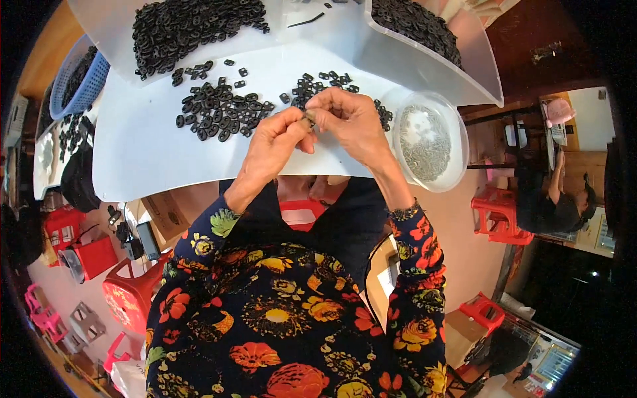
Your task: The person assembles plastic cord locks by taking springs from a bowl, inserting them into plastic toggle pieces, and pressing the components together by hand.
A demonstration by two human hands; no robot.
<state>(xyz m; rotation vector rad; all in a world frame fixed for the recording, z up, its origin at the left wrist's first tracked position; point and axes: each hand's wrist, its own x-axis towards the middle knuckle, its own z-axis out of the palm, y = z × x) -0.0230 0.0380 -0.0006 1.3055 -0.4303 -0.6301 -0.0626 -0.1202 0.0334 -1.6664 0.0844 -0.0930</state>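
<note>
Left hand (273,142) and right hand (348,123), fingertips closed, pinching small piece (310,122) between them, mostly hidden.
Black parts (222,109) left of left hand, tub (460,139) of metal bits (424,156) right of right hand; slack pinch could drop piece among parts.

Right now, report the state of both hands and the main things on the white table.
Left hand: fingers pinched; anything held is hard to make out.
Right hand: pinched, meeting the left.
Black oval plastic pieces: loose, clustered.
Round translucent plastic tub: uncovered, holding small silvery pieces.
Translucent rectangular plastic bin: open-topped, holding more black pieces.
</note>
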